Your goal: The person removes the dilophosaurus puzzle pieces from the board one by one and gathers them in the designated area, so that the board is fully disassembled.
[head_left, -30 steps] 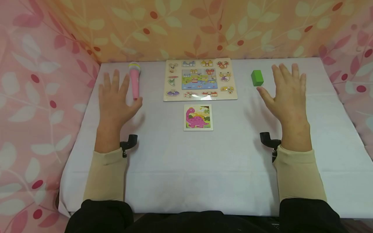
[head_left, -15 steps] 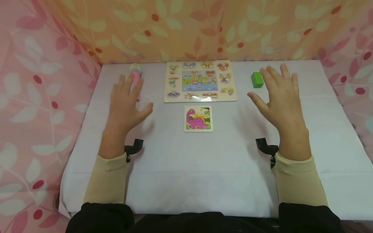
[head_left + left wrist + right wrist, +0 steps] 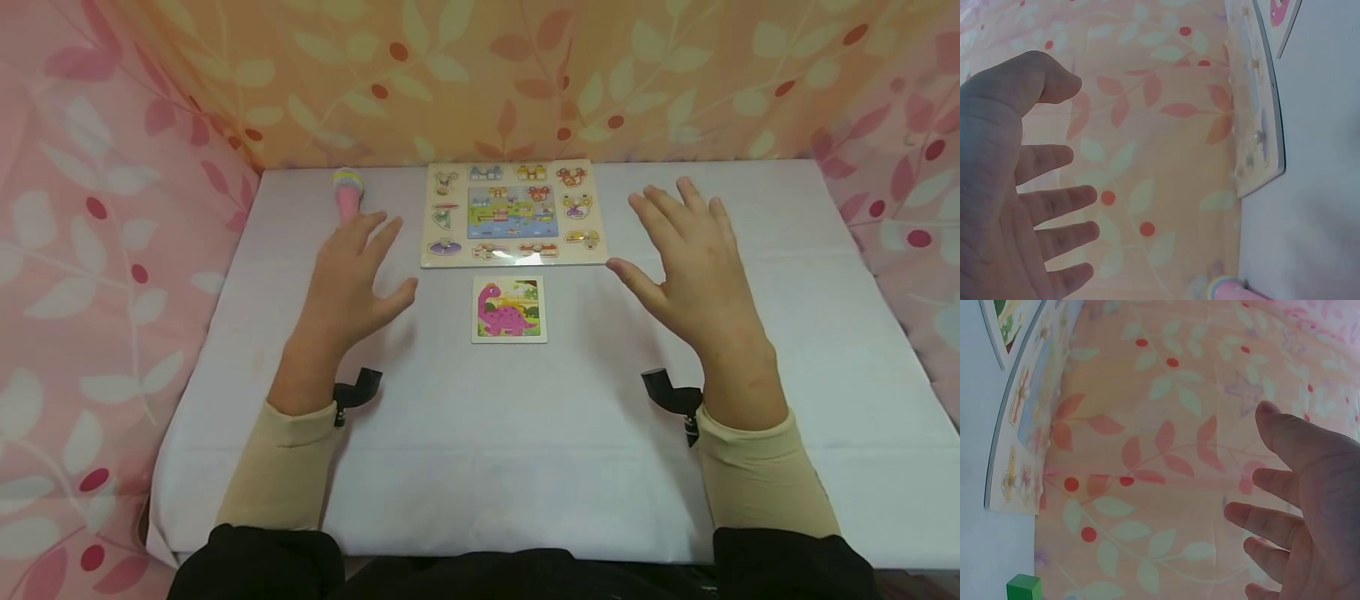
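You are holding your left hand [image 3: 345, 277] near the pink microphone [image 3: 348, 201], right hand [image 3: 696, 279] near the green block [image 3: 1024, 587], with 2 wide grips.

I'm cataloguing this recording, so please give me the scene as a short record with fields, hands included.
Left hand: holds nothing; partly hides the pink toy microphone in the head view
Right hand: holds nothing
Puzzle board: middle, toward the back
Dinosaur puzzle: just in front of the board
Green block: visible only in the right wrist view
Cloth: white
Backdrop: leaf-print fabric
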Available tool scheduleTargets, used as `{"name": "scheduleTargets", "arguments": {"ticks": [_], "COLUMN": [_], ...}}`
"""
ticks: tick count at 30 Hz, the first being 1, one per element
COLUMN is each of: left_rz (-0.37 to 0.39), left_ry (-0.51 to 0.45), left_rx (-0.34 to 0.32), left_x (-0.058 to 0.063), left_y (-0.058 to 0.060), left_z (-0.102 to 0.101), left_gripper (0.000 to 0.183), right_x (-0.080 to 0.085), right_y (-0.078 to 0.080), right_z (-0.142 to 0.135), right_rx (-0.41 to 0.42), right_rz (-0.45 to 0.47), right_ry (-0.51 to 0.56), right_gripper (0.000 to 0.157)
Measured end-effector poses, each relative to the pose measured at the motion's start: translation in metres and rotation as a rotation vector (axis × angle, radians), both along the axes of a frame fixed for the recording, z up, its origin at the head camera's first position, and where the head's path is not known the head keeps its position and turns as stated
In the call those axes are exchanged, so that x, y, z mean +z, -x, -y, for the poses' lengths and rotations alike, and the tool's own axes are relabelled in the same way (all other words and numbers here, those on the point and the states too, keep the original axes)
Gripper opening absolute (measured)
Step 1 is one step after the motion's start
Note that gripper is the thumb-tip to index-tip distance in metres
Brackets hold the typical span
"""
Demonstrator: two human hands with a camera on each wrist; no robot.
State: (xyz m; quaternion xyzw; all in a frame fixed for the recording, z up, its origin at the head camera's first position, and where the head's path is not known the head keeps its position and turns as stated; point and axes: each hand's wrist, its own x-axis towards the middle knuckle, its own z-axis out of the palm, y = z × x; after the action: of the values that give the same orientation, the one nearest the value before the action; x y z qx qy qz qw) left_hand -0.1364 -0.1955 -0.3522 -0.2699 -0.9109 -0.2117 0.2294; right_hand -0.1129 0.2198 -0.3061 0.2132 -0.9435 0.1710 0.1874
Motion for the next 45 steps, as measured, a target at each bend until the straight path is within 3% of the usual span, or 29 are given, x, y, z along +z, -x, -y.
{"name": "scheduleTargets", "arguments": {"ticks": [11,21,24,32,38,45], "left_rz": [-0.002,0.071,0.153,0.531,0.639,0.711], "left_ry": [0.017,0.086,0.1,0.185,0.209,0.153], "left_rx": [-0.032,-0.021,-0.022,-0.028,-0.049,-0.072], "left_x": [-0.001,-0.002,-0.004,-0.022,-0.041,-0.058], "left_y": [0.002,0.001,0.0,-0.005,-0.001,0.0], "left_z": [-0.011,-0.012,-0.016,-0.039,-0.049,-0.052], "left_gripper": [0.069,0.071,0.072,0.08,0.082,0.082], "right_x": [-0.002,-0.002,-0.003,-0.011,-0.018,-0.016], "right_y": [-0.001,0.002,0.001,-0.002,0.003,0.009], "right_z": [0.002,0.008,0.01,0.024,0.043,0.065], "right_rx": [0.038,0.075,0.089,0.201,0.271,0.268], "right_rz": [-0.001,-0.029,-0.016,0.063,0.116,0.171], "right_ry": [0.01,0.017,0.032,0.082,0.07,0.043], "right_gripper": [0.073,0.072,0.069,0.058,0.055,0.058]}}
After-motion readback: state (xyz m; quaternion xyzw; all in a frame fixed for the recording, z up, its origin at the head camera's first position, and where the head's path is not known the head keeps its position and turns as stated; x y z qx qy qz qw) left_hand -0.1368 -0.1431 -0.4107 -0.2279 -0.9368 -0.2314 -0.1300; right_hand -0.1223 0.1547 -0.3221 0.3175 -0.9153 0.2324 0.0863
